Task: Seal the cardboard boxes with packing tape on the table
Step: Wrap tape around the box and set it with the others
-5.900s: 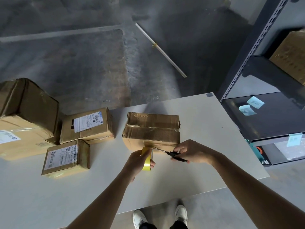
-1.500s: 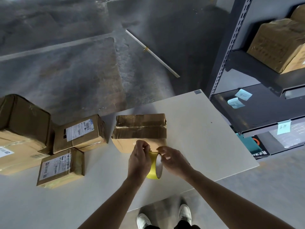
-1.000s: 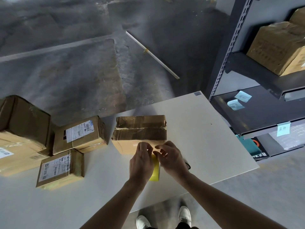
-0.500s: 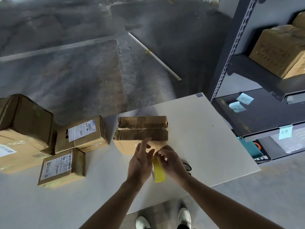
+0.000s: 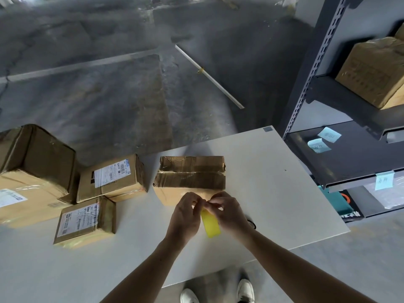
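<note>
A brown cardboard box [image 5: 191,174] with old tape across its closed flaps sits in the middle of the white table [image 5: 273,182]. Just in front of it my left hand [image 5: 185,214] and my right hand [image 5: 229,212] meet around a yellow roll of packing tape [image 5: 211,224]. The roll is held edge-on between them, and both hands' fingertips pinch together at its top. Whether a strip is peeled off there I cannot tell. Black scissors [image 5: 251,224] lie on the table, mostly hidden behind my right wrist.
Three more boxes stand at the table's left: a large one [image 5: 32,167], a labelled one [image 5: 111,178] and a smaller labelled one [image 5: 85,219]. A dark metal shelf rack [image 5: 328,84] with a box [image 5: 376,71] stands to the right. My white shoes [image 5: 244,289] show below the table's front edge.
The scissors went from my right hand to the table. Both hands have turned the yellow roll edge-on, and their fingertips have closed together at its top.
</note>
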Available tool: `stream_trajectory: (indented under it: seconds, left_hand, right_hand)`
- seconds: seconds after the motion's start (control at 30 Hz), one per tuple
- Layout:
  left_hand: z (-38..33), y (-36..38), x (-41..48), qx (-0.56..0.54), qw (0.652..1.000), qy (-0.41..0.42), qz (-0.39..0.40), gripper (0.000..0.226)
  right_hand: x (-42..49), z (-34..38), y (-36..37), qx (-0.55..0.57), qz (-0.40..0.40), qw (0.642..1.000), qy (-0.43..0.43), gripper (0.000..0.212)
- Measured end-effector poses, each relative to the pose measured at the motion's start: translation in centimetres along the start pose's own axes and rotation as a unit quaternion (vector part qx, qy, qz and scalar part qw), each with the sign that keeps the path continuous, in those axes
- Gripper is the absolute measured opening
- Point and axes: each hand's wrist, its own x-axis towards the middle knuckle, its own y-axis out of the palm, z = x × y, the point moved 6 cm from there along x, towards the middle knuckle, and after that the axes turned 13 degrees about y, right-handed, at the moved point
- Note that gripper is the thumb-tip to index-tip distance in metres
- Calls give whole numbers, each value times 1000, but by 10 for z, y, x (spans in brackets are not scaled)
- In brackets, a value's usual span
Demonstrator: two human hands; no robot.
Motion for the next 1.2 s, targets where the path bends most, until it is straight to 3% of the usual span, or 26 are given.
stream_trajectory:
  seconds: [0.13, 0.37, 0.5, 0.87, 1.2]
  left_hand:
    - [-3, -6, 1, 20, 999, 13, -31, 5]
    - [-3, -13, 3, 34, 995, 78, -50, 25]
    - [-9, -18, 7, 28, 990, 131, -39, 33]
    - [-2, -39, 33, 45, 991, 110, -70, 32]
    - [11, -28, 25, 25, 992, 121, -30, 28]
  right_hand:
    - [-3, 5, -3, 26, 5, 999, 22, 10]
    - [-6, 9, 0, 101, 64, 990, 72, 4]
    - [-1, 4, 5, 126, 81, 984, 95, 20]
    - [4, -23, -9, 112, 50, 985, 124, 11]
    - [3, -43, -52, -89, -22, 994, 60, 10]
